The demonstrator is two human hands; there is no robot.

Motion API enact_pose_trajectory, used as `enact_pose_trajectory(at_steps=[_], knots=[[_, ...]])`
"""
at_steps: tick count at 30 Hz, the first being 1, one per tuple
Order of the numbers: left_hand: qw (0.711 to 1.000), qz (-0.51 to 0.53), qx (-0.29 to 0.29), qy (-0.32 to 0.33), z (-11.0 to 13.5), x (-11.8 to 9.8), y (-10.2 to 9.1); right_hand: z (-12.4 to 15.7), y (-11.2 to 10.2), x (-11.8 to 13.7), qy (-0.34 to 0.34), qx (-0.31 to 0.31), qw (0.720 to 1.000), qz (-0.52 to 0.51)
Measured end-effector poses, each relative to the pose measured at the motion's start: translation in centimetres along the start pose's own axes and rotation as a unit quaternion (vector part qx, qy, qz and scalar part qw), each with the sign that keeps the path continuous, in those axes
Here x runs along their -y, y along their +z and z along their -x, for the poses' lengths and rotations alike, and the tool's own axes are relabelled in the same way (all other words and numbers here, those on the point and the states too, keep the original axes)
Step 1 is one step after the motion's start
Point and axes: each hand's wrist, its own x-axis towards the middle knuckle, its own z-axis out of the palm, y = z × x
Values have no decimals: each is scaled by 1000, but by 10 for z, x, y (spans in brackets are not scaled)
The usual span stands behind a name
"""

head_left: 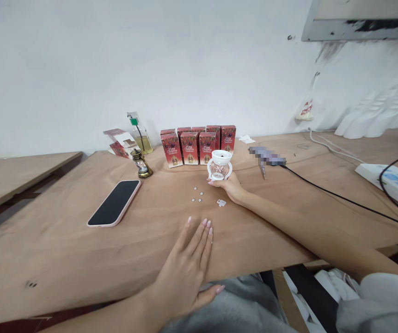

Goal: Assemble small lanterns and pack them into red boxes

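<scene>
My right hand [231,187] reaches forward over the wooden table [63,249] and grips a small white and clear lantern part [219,165], held upright. My left hand [188,263] lies flat on the table near its front edge, fingers stretched out, holding nothing. Several tiny round button cells [197,194] and a small white tab [221,202] lie on the table between the two hands. A finished small dark lantern [142,163] stands to the left, beyond a phone.
A pink-cased phone [114,202] lies face up at the left. Several red boxes [197,144] stand in rows at the back by a bottle of yellow liquid [141,134]. A corded tool [266,158] and a white power strip [389,180] lie at the right.
</scene>
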Motion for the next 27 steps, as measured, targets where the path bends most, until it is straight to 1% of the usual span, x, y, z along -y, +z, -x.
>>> enact_pose_trajectory(at_steps=[4, 8, 10, 15, 19, 23, 27], knots=[[992, -97, -75, -2, 7, -15, 5, 0, 0, 1, -5, 8, 1000, 8], [985, -132, -115, -9, 11, -24, 7, 0, -1, 0, -1, 4, 1000, -6], [982, -141, -124, -7, 12, -28, 3, 0, -1, 0, 2, 0, 1000, -10], [975, -177, -129, 47, 15, -33, -8, -1, -1, -1, 10, -7, 1000, -18], [971, -176, -141, 85, 18, -35, -10, -1, -1, -2, 13, -7, 1000, -14], [973, -137, -162, 91, 22, -36, -8, -1, -2, -3, 4, -4, 1000, -3], [970, -132, -185, 83, 23, -33, -8, -1, -2, -4, 2, 0, 1000, -4]])
